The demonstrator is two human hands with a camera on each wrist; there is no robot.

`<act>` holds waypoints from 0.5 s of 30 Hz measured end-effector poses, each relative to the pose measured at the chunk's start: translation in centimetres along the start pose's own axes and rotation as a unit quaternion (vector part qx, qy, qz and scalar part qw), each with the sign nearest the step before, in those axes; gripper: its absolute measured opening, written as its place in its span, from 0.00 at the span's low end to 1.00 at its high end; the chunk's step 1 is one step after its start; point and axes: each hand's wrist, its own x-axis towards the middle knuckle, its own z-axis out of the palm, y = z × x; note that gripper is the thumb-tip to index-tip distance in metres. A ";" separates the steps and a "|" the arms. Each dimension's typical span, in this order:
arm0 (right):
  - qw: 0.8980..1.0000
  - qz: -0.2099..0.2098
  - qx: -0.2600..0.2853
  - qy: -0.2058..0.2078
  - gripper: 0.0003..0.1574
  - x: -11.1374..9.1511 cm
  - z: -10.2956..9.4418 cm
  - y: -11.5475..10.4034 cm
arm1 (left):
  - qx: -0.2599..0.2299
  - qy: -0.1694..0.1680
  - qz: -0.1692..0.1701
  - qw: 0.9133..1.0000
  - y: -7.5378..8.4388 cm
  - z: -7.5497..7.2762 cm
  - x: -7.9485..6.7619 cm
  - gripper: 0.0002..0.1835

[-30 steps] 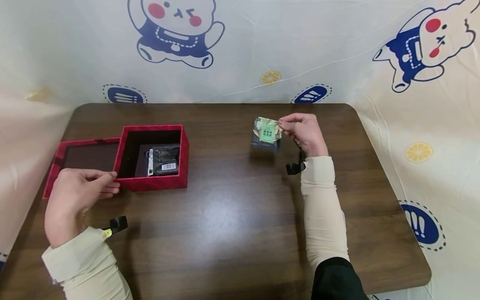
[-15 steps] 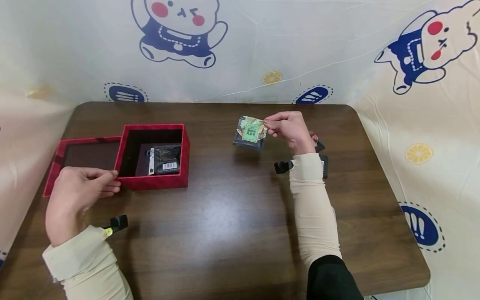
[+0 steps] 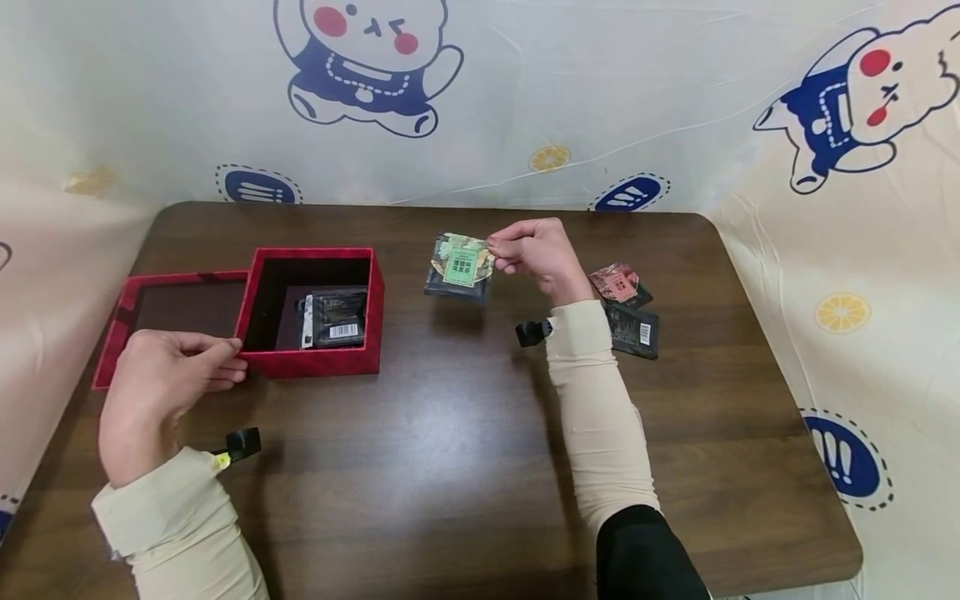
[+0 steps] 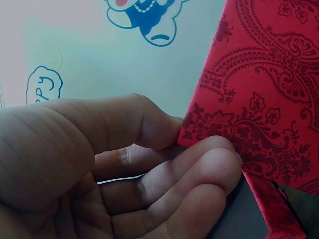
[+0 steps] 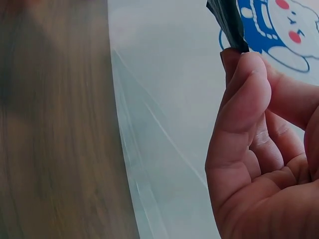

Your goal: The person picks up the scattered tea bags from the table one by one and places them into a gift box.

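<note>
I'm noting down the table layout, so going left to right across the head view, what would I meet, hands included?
Left hand, red box, green-labelled packet, right hand, red-labelled packet.

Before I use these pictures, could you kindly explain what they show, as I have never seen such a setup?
There is no robot here: a person works with two bare hands. The wide picture comes from a camera on the head, looking forward and down; the close-ups come from the left wrist camera and the right wrist camera.

On the brown table stands an open red box with a dark packet inside. A shallow red piece, probably its lid, lies to its left.

The left hand grips the box's near left corner. The right hand holds a green-labelled packet by its right edge, above the table. Right of that wrist lie a red-labelled packet and a black packet.
</note>
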 end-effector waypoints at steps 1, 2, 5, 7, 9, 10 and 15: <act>1.000 0.000 -0.001 -0.004 0.04 0.1 0.5 0.0 | -0.003 0.001 0.001 1.000 0.0 -0.1 0.0 0.25; 1.000 0.000 -0.001 -0.008 0.04 0.2 0.9 0.0 | -0.007 0.002 0.001 1.000 0.0 -0.1 0.0 0.25; 1.000 -0.005 -0.012 -0.018 0.04 0.4 2.3 -0.1 | -0.011 0.005 0.006 1.000 0.0 -0.1 -0.1 0.25; 0.999 -0.008 -0.019 -0.025 0.04 0.6 3.3 -0.2 | -0.016 0.007 0.006 1.000 0.0 -0.1 -0.1 0.24; 0.999 -0.008 -0.025 -0.032 0.04 0.7 4.3 -0.2 | -0.017 0.009 0.004 1.000 0.0 -0.1 -0.1 0.24; 0.999 -0.009 -0.028 -0.036 0.04 0.8 4.8 -0.3 | -0.017 0.010 0.002 1.000 0.1 0.0 -0.1 0.23; 0.997 -0.011 -0.050 -0.053 0.03 1.1 7.1 -0.1 | -0.012 0.012 -0.003 1.000 0.2 0.0 -0.1 0.25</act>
